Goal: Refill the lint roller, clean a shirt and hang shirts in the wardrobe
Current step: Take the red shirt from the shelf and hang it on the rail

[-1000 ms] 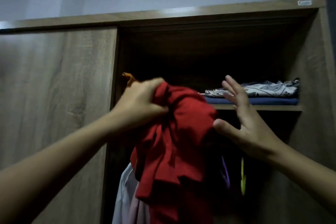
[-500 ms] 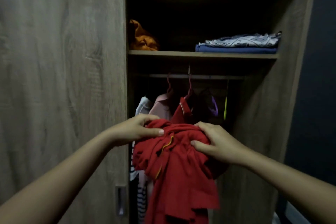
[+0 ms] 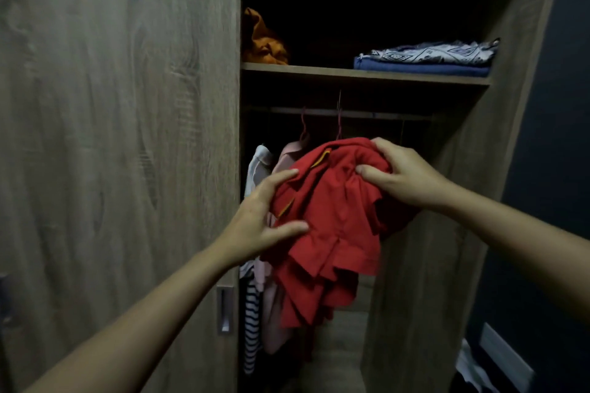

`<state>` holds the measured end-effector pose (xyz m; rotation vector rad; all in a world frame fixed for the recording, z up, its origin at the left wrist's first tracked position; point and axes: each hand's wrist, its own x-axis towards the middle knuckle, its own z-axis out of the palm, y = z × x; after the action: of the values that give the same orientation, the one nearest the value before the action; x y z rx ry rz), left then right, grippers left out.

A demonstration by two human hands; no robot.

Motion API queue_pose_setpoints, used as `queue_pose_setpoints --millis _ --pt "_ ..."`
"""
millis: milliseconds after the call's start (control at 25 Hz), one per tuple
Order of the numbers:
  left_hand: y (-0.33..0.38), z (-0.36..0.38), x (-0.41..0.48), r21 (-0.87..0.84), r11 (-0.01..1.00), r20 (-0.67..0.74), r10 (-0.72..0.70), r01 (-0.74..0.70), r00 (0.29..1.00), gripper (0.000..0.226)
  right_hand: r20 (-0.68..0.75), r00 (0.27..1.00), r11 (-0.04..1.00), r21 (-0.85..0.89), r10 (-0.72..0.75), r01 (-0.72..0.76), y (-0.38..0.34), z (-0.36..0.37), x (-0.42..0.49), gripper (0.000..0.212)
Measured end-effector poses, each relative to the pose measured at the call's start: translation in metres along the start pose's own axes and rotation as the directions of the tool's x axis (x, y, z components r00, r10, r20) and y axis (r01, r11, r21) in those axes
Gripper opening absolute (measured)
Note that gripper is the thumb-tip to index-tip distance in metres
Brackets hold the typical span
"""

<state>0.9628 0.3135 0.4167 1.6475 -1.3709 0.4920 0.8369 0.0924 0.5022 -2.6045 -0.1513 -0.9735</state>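
A person stands at an open wardrobe [image 3: 415,265] with a bunched red shirt [image 3: 332,220] gathered between both bare hands. The right hand [image 3: 405,175] clamps the top of the bundle, fingers curled over its crown and thumb pressed into the cloth; the left hand [image 3: 261,217] cups the bundle's near side with fingers spread wide, thumb under a fold, more a support than a pinch. Loose hems hang below both grips. Directly behind the right hand's hold, two thin hanger hooks [image 3: 338,124] rise to the rail [image 3: 351,112]; whether the shirt is on one of them cannot be told. Beside the left hand hang a pale pink garment [image 3: 292,153] and a white one [image 3: 260,163], with a striped piece [image 3: 250,329] lower down.

The risk appears to lie in the wad itself: hung crumpled, it would likely crease or slide off. The trailing hems could snag the neighbouring clothes, and the left hand's open hold may let folds spill.
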Motion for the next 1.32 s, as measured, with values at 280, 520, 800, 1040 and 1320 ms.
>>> queue_pose_setpoints --millis 280,520,800,1040,1320 --pt "0.010 -0.037 0.029 -0.507 0.835 -0.194 -0.352 0.214 0.916 0.022 0.391 0.919 0.995 -0.050 -0.055 0.081 -0.004 -0.003 -0.017 0.015" --pt "0.008 -0.044 0.046 0.093 0.972 -0.287 -0.183 0.217 0.940 0.015 0.527 0.839 0.943 -0.192 -0.135 0.272 0.010 0.023 -0.020 0.023" --pt "-0.028 -0.036 0.028 0.161 0.939 -0.199 -0.271 0.304 0.942 0.035 0.352 0.936 0.995 0.093 0.007 -0.042 0.011 0.004 -0.009 0.036" --pt "-0.034 0.013 -0.050 -0.467 0.774 0.203 -0.378 0.428 0.903 0.070 0.204 0.966 0.775 0.580 0.159 -0.250 0.025 -0.014 -0.006 0.039" --pt "-0.027 0.043 -0.067 -0.570 0.749 0.116 -0.334 0.338 0.935 0.062 0.132 0.958 0.700 0.658 0.256 -0.278 0.032 -0.012 -0.009 0.049"
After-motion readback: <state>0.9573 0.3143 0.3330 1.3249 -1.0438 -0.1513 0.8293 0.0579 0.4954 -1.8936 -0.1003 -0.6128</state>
